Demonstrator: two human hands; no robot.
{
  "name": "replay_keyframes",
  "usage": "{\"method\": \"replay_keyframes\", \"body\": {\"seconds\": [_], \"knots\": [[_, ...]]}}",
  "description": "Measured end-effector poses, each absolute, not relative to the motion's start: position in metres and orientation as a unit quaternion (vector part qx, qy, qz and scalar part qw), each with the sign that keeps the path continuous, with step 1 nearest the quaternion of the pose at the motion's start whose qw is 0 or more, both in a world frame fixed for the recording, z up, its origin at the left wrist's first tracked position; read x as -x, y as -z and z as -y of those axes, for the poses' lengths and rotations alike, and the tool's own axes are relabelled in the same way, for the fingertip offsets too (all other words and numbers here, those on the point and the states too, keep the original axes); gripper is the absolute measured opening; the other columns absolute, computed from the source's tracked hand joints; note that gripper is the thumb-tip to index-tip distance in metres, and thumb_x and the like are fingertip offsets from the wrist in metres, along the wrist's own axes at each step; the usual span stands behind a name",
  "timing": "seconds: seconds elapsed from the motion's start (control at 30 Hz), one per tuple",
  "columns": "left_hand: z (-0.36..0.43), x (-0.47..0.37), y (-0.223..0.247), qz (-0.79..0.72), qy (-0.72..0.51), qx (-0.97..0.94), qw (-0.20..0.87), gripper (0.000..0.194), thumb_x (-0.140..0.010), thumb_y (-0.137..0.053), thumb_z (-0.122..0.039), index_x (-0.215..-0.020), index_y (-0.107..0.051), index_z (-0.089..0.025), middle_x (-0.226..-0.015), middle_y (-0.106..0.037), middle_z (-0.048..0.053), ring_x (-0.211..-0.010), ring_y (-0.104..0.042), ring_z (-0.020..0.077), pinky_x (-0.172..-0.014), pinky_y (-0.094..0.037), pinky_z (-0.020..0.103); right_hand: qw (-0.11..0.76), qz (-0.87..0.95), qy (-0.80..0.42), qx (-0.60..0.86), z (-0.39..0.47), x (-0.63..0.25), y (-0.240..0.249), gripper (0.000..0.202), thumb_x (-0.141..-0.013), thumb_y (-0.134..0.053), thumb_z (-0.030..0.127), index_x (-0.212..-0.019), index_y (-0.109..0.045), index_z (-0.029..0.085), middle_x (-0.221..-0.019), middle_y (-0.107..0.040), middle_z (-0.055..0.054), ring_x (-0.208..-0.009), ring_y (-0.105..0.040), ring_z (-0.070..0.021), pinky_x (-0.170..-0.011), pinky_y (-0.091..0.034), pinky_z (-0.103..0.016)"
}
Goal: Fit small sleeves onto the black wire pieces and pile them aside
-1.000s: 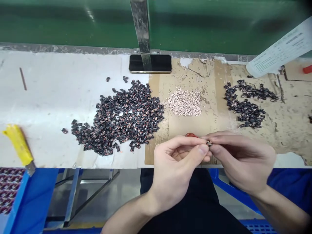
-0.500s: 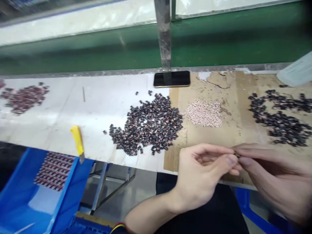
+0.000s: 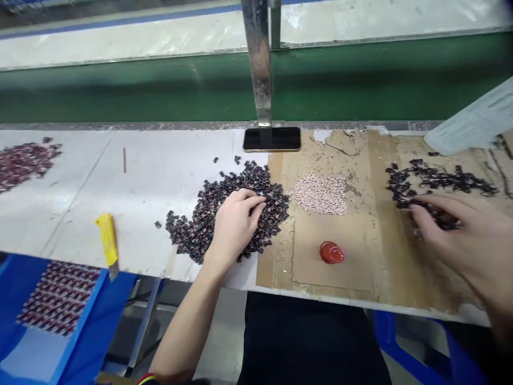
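My left hand (image 3: 237,220) rests over the middle pile of small black parts (image 3: 202,224), its thumb and forefinger close together at the pile's right side. Whatever lies between those fingertips is too small to make out. At the right, my right hand (image 3: 465,230) reaches into another heap of small black parts (image 3: 401,184), thumb and forefinger bent towards each other. Its other fingers are partly hidden and blurred. Between the hands, a round red piece (image 3: 331,252) lies on a cardboard sheet (image 3: 312,275). Beyond it is a patch of tiny pale pink pieces (image 3: 323,193).
A phone (image 3: 271,139) lies at the foot of a metal post (image 3: 260,80). A yellow utility knife (image 3: 107,240) sits near the front edge, above a blue bin (image 3: 86,331). Reddish parts (image 3: 28,160) lie far left. A translucent printed sheet or container (image 3: 468,120) leans in at right.
My hands have parted from where they met around a tiny part. The left has moved to the middle pile, the right to the right-hand heap. The red piece now shows.
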State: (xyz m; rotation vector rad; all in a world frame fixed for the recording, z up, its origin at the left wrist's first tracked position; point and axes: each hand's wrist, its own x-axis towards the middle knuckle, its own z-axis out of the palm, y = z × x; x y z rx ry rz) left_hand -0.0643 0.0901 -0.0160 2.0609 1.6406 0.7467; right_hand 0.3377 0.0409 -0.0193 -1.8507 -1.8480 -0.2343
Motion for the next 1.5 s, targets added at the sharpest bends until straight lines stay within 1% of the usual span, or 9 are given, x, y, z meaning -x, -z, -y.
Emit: {"method": "replay_keyframes", "body": {"seconds": [0.07, 0.27, 0.5, 0.67, 0.93, 1.1, 1.27, 1.4, 1.5], "knots": [[-0.089, 0.065, 0.014, -0.589, -0.279, -0.729, 0.211, 0.017, -0.098, -0.065, -0.025, -0.099, -0.082, -0.023, -0.108, -0.077, 0.009, -0.104, -0.068, 0.0293, -0.101, -0.052, 0.049, 0.274, 0.736, 0.072, 0.614, -0.053, -0.304, 0.011, 0.017, -0.095, -0.069, 0.031, -0.103, -0.081, 0.021, -0.106, -0.081, -0.018, -0.098, -0.076, -0.0352, -0.088, -0.058, -0.049], [-0.08, 0.069, -0.001, -0.616, -0.348, -0.654, 0.266, 0.015, -0.097, -0.068, -0.031, -0.102, -0.078, -0.021, -0.11, -0.077, 0.009, -0.105, -0.069, 0.0265, -0.098, -0.054, 0.042, 0.167, 0.832, -0.019, 0.529, -0.088, -0.23, 0.012, 0.023, -0.102, -0.059, 0.029, -0.11, -0.08, 0.02, -0.116, -0.078, -0.012, -0.102, -0.072, -0.0293, -0.087, -0.058, -0.046], [-0.064, 0.066, -0.013, -0.489, -0.463, -0.439, 0.595, 0.029, -0.097, -0.074, -0.031, -0.126, -0.075, -0.028, -0.105, -0.078, 0.003, -0.096, -0.07, 0.0126, -0.087, -0.056, 0.022, 0.174, 0.836, -0.009, 0.521, -0.098, -0.211, 0.019, 0.03, -0.098, -0.053, 0.014, -0.092, -0.082, 0.02, -0.101, -0.08, -0.009, -0.084, -0.073, -0.0255, -0.07, -0.052, -0.038], [-0.058, 0.058, -0.02, -0.417, -0.512, -0.356, 0.661, 0.009, -0.092, -0.082, -0.02, -0.1, -0.081, -0.024, -0.094, -0.079, -0.001, -0.082, -0.07, 0.0045, -0.08, -0.056, 0.012, 0.197, 0.829, -0.004, 0.523, -0.098, -0.209, 0.013, 0.026, -0.098, -0.056, 0.013, -0.098, -0.082, 0.02, -0.099, -0.082, -0.007, -0.085, -0.076, -0.0253, -0.069, -0.054, -0.038], [-0.046, 0.043, -0.023, -0.489, -0.505, -0.372, 0.606, 0.024, -0.081, -0.092, -0.026, -0.083, -0.07, -0.015, -0.087, -0.081, 0.004, -0.077, -0.078, 0.0115, -0.072, -0.063, 0.017, 0.262, 0.79, -0.037, 0.554, -0.094, -0.215, 0.002, 0.021, -0.101, -0.058, 0.02, -0.103, -0.079, 0.022, -0.103, -0.082, -0.007, -0.088, -0.077, -0.0245, -0.076, -0.059, -0.04], [-0.039, 0.025, -0.029, -0.485, -0.515, -0.405, 0.579, 0.013, -0.09, -0.083, -0.024, -0.097, -0.074, -0.018, -0.076, -0.079, -0.001, -0.066, -0.078, 0.0124, -0.064, -0.064, 0.02, 0.428, 0.639, -0.266, 0.581, -0.088, -0.222, -0.001, 0.012, -0.083, -0.084, 0.023, -0.094, -0.079, 0.023, -0.091, -0.083, -0.003, -0.079, -0.079, -0.0203, -0.081, -0.068, -0.037], [-0.033, 0.001, -0.031, -0.482, -0.473, -0.532, 0.511, 0.011, -0.096, -0.076, -0.03, -0.102, -0.084, -0.024, -0.095, -0.083, 0.001, -0.076, -0.079, 0.0129, -0.076, -0.065, 0.024, 0.489, 0.436, -0.536, 0.532, -0.071, -0.23, -0.006, 0.024, -0.078, -0.092, 0.03, -0.096, -0.078, 0.023, -0.085, -0.083, -0.004, -0.069, -0.079, -0.0161, -0.068, -0.067, -0.025], [-0.033, -0.016, -0.034, -0.452, -0.442, -0.6, 0.491, 0.015, -0.097, -0.074, -0.03, -0.108, -0.084, -0.026, -0.106, -0.085, 0.003, -0.087, -0.08, 0.0179, -0.088, -0.063, 0.03, 0.478, 0.404, -0.611, 0.484, -0.055, -0.224, -0.017, 0.023, -0.076, -0.095, 0.028, -0.093, -0.08, 0.024, -0.076, -0.081, -0.001, -0.059, -0.076, -0.0131, -0.059, -0.064, -0.017], [-0.035, -0.019, -0.036, -0.437, -0.417, -0.648, 0.465, 0.015, -0.1, -0.07, -0.028, -0.107, -0.083, -0.024, -0.106, -0.085, 0.004, -0.091, -0.079, 0.0189, -0.091, -0.062, 0.03, 0.492, 0.445, -0.567, 0.488, -0.044, -0.216, -0.025, 0.023, -0.073, -0.096, 0.019, -0.089, -0.081, 0.024, -0.073, -0.081, 0.0, -0.062, -0.079, -0.015, -0.063, -0.066, -0.016]]}}
